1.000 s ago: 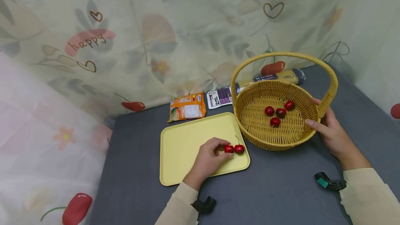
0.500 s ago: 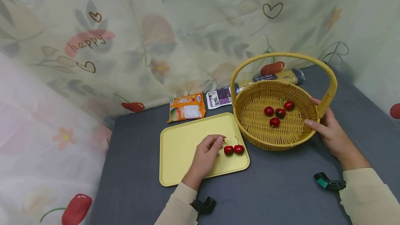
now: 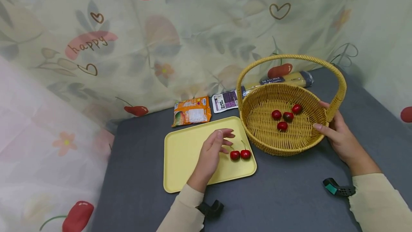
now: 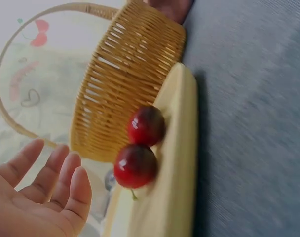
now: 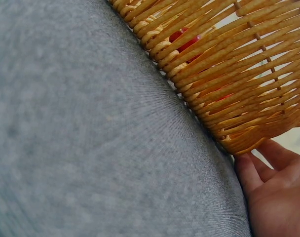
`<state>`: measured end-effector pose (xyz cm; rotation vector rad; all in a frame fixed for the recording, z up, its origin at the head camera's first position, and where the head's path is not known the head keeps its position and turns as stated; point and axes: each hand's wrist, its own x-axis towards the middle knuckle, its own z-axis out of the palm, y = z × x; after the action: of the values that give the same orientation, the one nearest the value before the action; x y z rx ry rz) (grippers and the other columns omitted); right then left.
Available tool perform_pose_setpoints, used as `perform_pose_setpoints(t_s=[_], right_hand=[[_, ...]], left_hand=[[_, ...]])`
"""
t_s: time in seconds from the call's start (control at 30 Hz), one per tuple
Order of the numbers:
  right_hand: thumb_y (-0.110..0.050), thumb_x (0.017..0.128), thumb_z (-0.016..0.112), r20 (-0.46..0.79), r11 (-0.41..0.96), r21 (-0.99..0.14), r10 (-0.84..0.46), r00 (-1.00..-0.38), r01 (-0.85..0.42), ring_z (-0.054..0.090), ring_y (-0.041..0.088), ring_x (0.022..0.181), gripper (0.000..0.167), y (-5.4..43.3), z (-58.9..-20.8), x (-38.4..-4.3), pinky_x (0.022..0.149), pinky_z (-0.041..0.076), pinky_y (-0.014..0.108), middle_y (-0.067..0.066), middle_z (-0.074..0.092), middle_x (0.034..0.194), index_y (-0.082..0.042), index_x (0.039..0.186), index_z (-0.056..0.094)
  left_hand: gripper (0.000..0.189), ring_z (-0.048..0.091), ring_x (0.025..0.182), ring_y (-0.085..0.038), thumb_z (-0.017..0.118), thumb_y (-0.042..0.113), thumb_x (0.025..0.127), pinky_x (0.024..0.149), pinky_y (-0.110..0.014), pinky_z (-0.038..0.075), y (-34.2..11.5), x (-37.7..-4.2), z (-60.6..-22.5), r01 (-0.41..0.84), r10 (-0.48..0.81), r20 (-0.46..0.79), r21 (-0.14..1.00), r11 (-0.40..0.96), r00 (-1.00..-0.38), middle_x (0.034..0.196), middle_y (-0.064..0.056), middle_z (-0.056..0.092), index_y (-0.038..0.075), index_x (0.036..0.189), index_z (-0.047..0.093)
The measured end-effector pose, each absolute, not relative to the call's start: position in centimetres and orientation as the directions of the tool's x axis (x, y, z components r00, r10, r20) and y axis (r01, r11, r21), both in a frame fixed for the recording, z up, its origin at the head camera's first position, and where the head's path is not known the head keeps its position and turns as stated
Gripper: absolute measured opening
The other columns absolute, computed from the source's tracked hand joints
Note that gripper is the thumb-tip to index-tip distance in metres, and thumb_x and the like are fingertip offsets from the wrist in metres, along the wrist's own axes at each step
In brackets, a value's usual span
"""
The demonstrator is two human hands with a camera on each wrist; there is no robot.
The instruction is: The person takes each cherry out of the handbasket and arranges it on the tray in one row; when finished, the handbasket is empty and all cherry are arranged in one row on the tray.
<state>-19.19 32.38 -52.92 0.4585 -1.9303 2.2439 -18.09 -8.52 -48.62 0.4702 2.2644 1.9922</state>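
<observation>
Looks like a transfer of cherries between basket (image 3: 276, 142) and tray (image 3: 186, 153), with a release just finished, judging from the pose alone; left hand (image 3: 210, 155) open above the tray, fingers loosely spread and holding nothing, palm plainly bare in the left wrist view (image 4: 36, 197); two cherries (image 3: 240, 154) side by side near the tray's right edge, touching or nearly so, just to the right of the left fingertips and clear of them, stems up; same pair in the wrist view (image 4: 140, 148), close against the tray rim with the basket wall behind; right hand (image 3: 338, 135) on the basket's right side at the foot of the handle, fingers straight along the wicker, steadying rather than gripping, thumb side hidden; four more cherries (image 3: 284, 116) clustered on the basket floor, well apart from the left hand; next move probably calls for a reach of the left hand across the rim and a light pinch on one cherry or its stem, with care against rolling the loose pair; all on a grey worktop (image 3: 283, 196).
</observation>
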Motion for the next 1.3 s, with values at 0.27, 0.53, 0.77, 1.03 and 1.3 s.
perform_pose_setpoints(t_s=[0.27,0.53,0.77,1.03,1.3], right_hand=[[0.013,0.108,0.05,0.317,-0.157,-0.941,-0.089,-0.944,-0.301,0.048,0.016,0.137,0.072,32.4,-53.0,-19.2,0.1,0.044,0.018,0.012,0.037,0.158,-0.013,0.171,0.027],[0.012,0.108,0.051,0.308,-0.142,-0.945,-0.091,-0.947,-0.293,0.045,0.021,0.139,0.072,32.4,-53.1,-19.4,0.1,0.044,0.017,0.013,0.033,0.16,-0.014,0.171,0.027],[0.014,0.107,0.049,0.329,-0.16,-0.936,-0.091,-0.94,-0.313,0.05,0.015,0.136,0.072,32.4,-53.0,-19.3,0.1,0.044,0.018,0.01,0.038,0.158,-0.012,0.171,0.028],[0.014,0.107,0.049,0.328,-0.174,-0.935,-0.088,-0.941,-0.31,0.048,0.016,0.137,0.072,32.4,-52.9,-19.3,0.1,0.043,0.018,0.01,0.037,0.158,-0.012,0.171,0.029],[0.015,0.107,0.049,0.334,-0.181,-0.932,-0.092,-0.938,-0.314,0.051,0.014,0.135,0.072,32.3,-52.7,-19.3,0.099,0.044,0.019,0.009,0.041,0.156,-0.011,0.17,0.028]], left_hand=[[0.058,0.067,0.114,-0.037,0.033,0.044,0.12,0.09,-0.059,0.057,-6.6,-18.8,-46.5,0.217,0.361,0.188,0.975,0.04,-0.913,0.133,-0.015,0.069,0.002,0.147,0.062],[0.067,0.067,0.115,-0.033,0.027,0.052,0.119,0.089,-0.045,0.059,-4.2,-20.1,-44.3,0.265,0.443,0.23,0.964,0.018,-0.867,0.134,-0.014,0.068,0.002,0.149,0.06],[0.069,0.067,0.119,-0.036,0.025,0.053,0.119,0.093,-0.047,0.06,-2.0,-21.4,-43.1,0.28,0.51,0.24,0.96,0.001,-0.826,0.136,-0.017,0.066,0.003,0.152,0.056],[0.066,0.068,0.121,-0.034,0.025,0.053,0.119,0.093,-0.035,0.059,0.7,-23.1,-43.4,0.216,0.556,0.161,0.976,0.034,-0.816,0.133,-0.011,0.068,0.005,0.154,0.056],[0.063,0.069,0.115,-0.026,0.029,0.053,0.119,0.091,-0.033,0.06,3.2,-24.4,-43.6,0.191,0.577,0.096,0.976,0.106,-0.811,0.13,-0.011,0.068,0.008,0.153,0.058]])
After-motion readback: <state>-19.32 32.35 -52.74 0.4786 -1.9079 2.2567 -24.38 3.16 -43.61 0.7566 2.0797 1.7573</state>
